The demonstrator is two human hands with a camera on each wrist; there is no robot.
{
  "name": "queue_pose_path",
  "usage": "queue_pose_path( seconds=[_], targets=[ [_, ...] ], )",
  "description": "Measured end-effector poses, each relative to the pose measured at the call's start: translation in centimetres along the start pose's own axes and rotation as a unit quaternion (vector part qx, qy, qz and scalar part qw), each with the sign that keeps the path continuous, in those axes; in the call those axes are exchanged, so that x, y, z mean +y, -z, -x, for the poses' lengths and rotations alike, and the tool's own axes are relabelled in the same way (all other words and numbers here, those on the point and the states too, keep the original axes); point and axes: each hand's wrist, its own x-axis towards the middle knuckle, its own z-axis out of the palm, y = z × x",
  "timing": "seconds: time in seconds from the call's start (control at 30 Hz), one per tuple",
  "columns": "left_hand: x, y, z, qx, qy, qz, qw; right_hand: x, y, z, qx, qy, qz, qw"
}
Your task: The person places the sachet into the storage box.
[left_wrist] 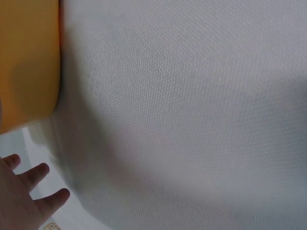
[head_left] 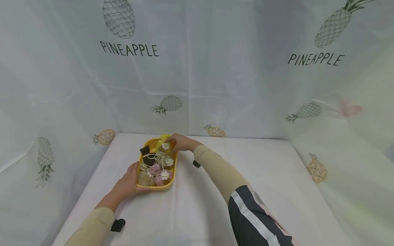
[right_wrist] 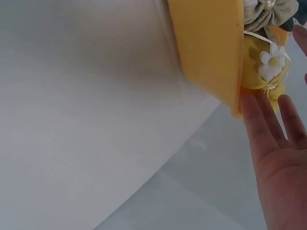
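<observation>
A yellow tray (head_left: 174, 171) at the far left of the table holds several small drawstring pouches. At its far end lies a yellow pouch (right_wrist: 254, 62) with a white flower; behind the middle sits a grey-green pouch (head_left: 162, 160), with a black pouch (head_left: 149, 159) beside it. Pink pouches (head_left: 154, 169) and a beige pouch (head_left: 145, 179) fill the near end. My right hand (head_left: 181, 142) reaches over the far right corner, its extended fingers (right_wrist: 259, 124) right at the yellow pouch. My left hand (head_left: 130, 182) lies along the tray's near left corner, fingers spread, thumb along the near side.
White cloth covers the table (head_left: 197, 212). Behind and beside it hangs a pale curtain (head_left: 221, 78) printed with pineapples. The table's back edge runs close behind the tray. A black wrist-strap piece (head_left: 118, 225) shows by the left forearm.
</observation>
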Motion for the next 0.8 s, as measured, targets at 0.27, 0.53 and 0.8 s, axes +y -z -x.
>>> queue_pose_path(
  seconds=[0.27, 0.53, 0.8],
  targets=[
    [-0.5, 0.5, -0.4, 0.003, -0.001, -0.011, 0.9999, 1.0, 0.2, 1.6, 0.0, 0.025, -0.015, 0.9996],
    [-1.4, 1.1, -0.4, 0.019, -0.005, -0.067, 0.9976, 1.6, 0.6, 3.5, -0.001, 0.04, 0.002, 0.9992],
    [-0.9, 2.9, 0.1, 0.028, -0.018, -0.092, 0.9952, 2.6, 1.7, 6.3, 0.004, 0.039, 0.025, 0.9989]
  ],
)
